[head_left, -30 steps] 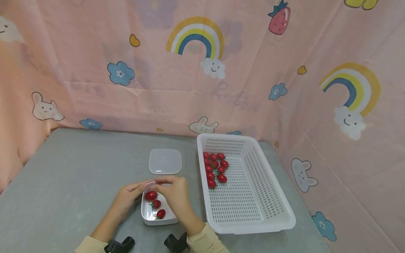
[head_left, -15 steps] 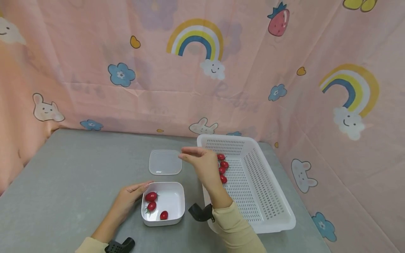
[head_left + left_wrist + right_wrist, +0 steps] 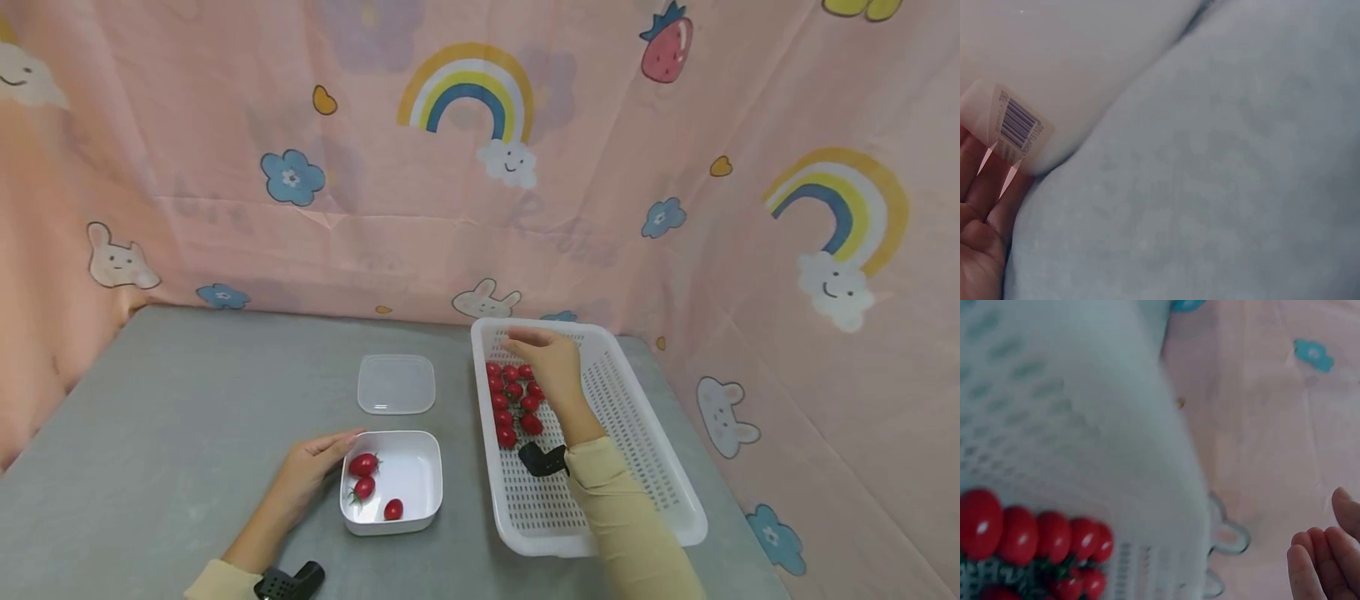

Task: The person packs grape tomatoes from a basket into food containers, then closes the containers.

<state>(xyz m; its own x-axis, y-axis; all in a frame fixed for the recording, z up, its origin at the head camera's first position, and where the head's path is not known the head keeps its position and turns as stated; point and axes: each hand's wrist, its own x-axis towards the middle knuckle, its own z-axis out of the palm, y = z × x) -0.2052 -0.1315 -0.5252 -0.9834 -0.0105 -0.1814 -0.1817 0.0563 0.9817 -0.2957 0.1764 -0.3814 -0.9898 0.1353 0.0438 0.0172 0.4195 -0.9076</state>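
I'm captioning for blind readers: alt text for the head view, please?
A person's right grip hovers over a white slotted basket holding red tomatoes, while the left grip touches a white box with three more tomatoes. Behind the box lies a translucent lid.

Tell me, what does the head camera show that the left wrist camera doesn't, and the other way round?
Only the head view shows the cherry tomatoes, the perforated white basket, the translucent lid, the right hand above the basket and the pink patterned cloth behind.

Only the left wrist view shows the barcode sticker on the outside of the white container.

Both show the left hand touching that container, and the gray tabletop.
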